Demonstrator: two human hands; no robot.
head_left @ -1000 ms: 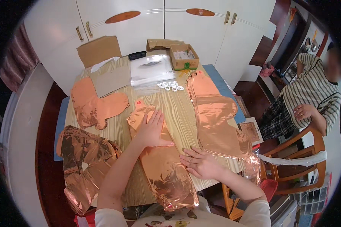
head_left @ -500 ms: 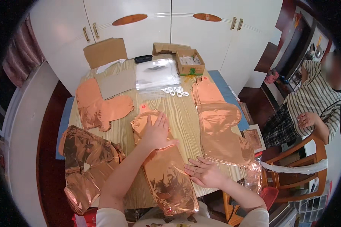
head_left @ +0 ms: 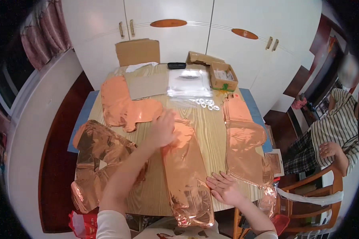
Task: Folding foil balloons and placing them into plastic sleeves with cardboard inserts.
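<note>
A flat rose-gold foil balloon (head_left: 187,171) lies lengthwise on the table in front of me. My left hand (head_left: 162,129) is over its far left corner, fingers stretched out and a little blurred; it hides the corner beneath it. My right hand (head_left: 225,190) rests open, palm down, at the balloon's near right edge, its fingertips by the foil and the rest on the wood. Another flat foil balloon (head_left: 127,105) lies far left, a crumpled one (head_left: 103,149) near left, and a long one (head_left: 245,139) along the right side.
Clear plastic bags (head_left: 189,83) and several small white rings (head_left: 207,104) lie at the back of the table (head_left: 205,143). A cardboard box (head_left: 223,77) and a black case (head_left: 176,65) stand behind. Right of the table are a wooden chair (head_left: 307,187) and a person (head_left: 331,123).
My left hand has slid from the balloon's upper middle to its far left corner. The fold across the balloon looks flatter. My right hand stays by the near edge; the view has shifted.
</note>
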